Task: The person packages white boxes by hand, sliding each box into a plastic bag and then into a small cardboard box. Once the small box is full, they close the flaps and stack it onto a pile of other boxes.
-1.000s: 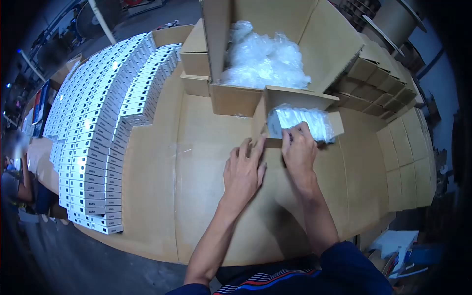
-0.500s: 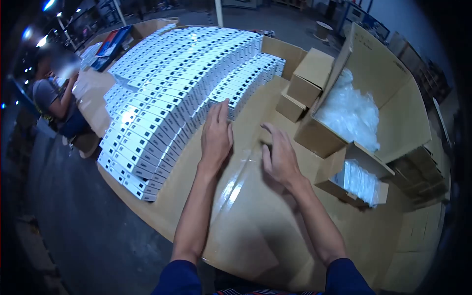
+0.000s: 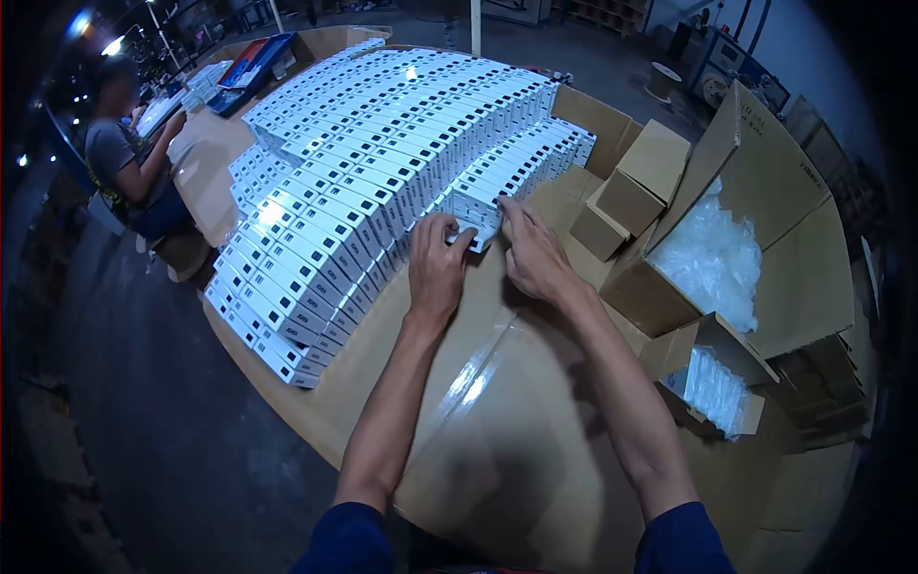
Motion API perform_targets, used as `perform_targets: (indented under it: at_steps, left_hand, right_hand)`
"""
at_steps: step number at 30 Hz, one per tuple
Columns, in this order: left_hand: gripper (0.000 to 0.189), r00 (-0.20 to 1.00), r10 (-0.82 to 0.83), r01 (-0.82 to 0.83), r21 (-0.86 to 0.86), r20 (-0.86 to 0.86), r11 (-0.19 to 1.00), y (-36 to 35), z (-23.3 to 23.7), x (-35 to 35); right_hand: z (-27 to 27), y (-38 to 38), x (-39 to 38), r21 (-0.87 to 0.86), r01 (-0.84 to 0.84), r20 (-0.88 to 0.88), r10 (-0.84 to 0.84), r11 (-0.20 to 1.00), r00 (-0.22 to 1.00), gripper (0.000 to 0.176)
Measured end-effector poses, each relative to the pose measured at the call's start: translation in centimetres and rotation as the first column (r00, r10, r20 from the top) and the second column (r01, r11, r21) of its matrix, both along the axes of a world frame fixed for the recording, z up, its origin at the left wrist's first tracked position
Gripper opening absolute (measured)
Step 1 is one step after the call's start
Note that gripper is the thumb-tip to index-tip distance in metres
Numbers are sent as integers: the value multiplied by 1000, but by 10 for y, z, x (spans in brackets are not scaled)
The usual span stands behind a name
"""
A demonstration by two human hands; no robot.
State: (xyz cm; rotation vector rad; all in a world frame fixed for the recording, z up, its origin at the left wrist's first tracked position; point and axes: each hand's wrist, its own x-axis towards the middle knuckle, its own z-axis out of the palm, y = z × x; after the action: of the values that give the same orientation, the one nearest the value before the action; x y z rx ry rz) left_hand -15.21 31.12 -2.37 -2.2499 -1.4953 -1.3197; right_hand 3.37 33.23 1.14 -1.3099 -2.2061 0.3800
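The stacked boxes (image 3: 382, 182) occupy the left side of the cardboard surface (image 3: 512, 416), with a tray (image 3: 251, 75) at rear left. At right, the large carton (image 3: 798, 215) contains plastic film (image 3: 712, 263); the small carton (image 3: 660, 352), holding wrapped packets (image 3: 715, 392), stands before it. Two further cartons (image 3: 660, 153) stand between boxes and large carton.

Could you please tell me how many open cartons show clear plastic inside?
2: a large carton at the right, and a smaller carton on its near side. Others may be hidden.
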Motion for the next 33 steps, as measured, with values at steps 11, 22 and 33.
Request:
perform_targets:
  at_steps: [11,22,33]
  left_hand:
    - [40,931,-354,326,235,90,916,-106,66,63]
    - [8,654,-689,715,42,310,698,-93,153,187]
    - [19,655,-445,520,-62,-610,852,99,118,421]
  right_hand:
    - [73,-129,54,-475,-412,-839,-259,777,478,42]
    - [133,-204,195,-171,225,-586,-283,959,760,24]
    - [143,-132,308,298,789,-410,-675,537,614,34]
